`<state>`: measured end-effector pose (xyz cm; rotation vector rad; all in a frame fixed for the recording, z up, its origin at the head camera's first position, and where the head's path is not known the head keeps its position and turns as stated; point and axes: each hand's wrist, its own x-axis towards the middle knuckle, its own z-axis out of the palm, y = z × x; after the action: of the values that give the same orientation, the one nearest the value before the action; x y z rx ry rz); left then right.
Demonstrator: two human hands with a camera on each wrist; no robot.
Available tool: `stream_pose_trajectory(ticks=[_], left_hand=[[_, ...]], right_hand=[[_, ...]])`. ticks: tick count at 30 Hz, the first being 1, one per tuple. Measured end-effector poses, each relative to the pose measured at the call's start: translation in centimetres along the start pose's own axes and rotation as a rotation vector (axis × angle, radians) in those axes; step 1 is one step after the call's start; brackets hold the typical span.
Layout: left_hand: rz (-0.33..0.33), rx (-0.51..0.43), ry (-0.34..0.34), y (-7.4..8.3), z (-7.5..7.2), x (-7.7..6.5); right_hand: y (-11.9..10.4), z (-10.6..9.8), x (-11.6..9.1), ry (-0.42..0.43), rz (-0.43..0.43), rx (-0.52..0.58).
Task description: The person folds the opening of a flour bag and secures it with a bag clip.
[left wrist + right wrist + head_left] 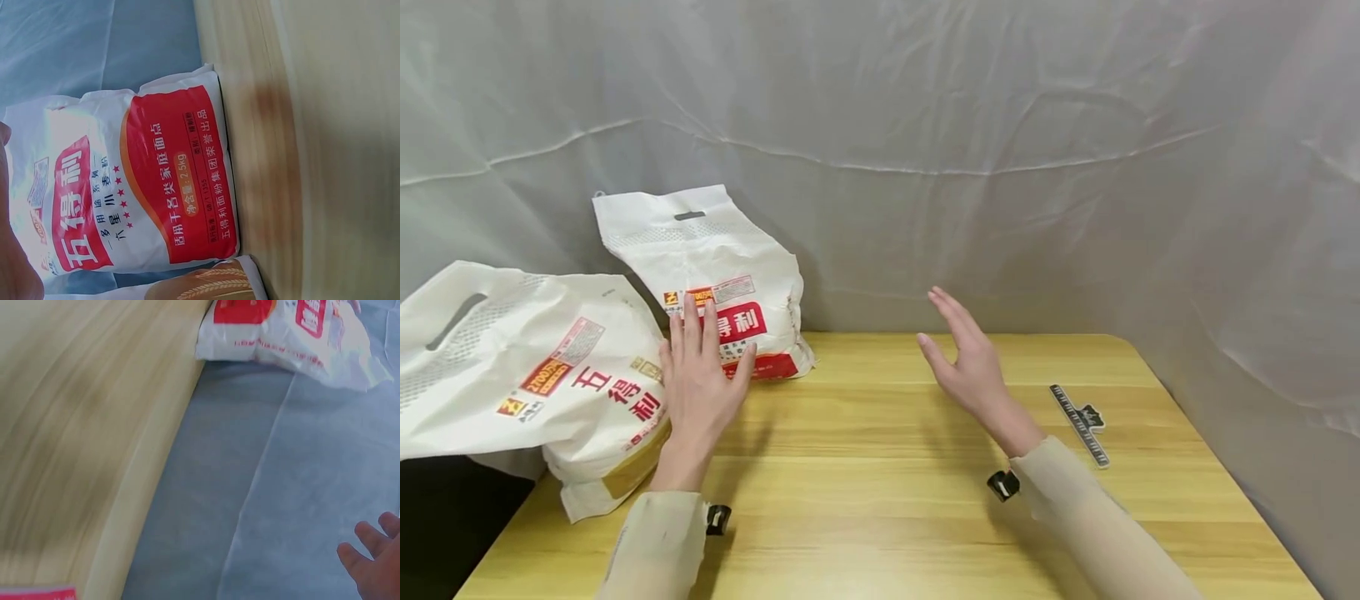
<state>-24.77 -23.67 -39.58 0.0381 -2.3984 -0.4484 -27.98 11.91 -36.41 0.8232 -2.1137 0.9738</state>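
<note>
Two white flour bags with red print and cut-out handles are at the left of the wooden table. The farther flour bag (760,275) stands at the back edge, and its red 2.5kg label faces the left wrist view (181,181). The nearer flour bag (617,333) leans to the left, its top hanging past the table's side. My left hand (703,383), fingers straight and spread, is raised in front of the two bags and holds nothing. Over the middle right of the table my right hand (973,367) is held up with its fingers extended, also holding nothing.
On the right of the wooden table (850,500) lies a black-and-white ruler-like clip (1081,425) with a piano-key pattern. A grey cloth (925,167) hangs behind the table and along its right side. Something dark (460,508) is below the left edge.
</note>
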Motion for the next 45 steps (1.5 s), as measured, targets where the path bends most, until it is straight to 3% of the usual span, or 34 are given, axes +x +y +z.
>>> stream_pose_trajectory(ticks=[6, 14, 24, 32, 45], left_hand=[[0.001, -0.008, 0.028, 0.0, 0.5, 0.7], [-0.058, -0.024, 0.074, -0.5, 1.0, 1.9], [-0.121, 0.015, -0.032, -1.5, 1.8, 3.0], [-0.152, 0.030, -0.035, -2.3, 2.6, 3.3], [-0.232, -0.041, -0.088, -2.7, 3.3, 3.2]], right_hand=[[-1.1, 2.6, 1.2, -0.028, -0.031, 0.027], [-2.8, 6.6, 3.3, -0.110, -0.020, 0.047], [-4.0, 11.7, 4.4, -0.259, 0.057, 0.027], [-4.6, 14.8, 5.4, -0.340, 0.098, 0.004], [-4.3, 18.0, 6.1, -0.284, 0.167, -0.017]])
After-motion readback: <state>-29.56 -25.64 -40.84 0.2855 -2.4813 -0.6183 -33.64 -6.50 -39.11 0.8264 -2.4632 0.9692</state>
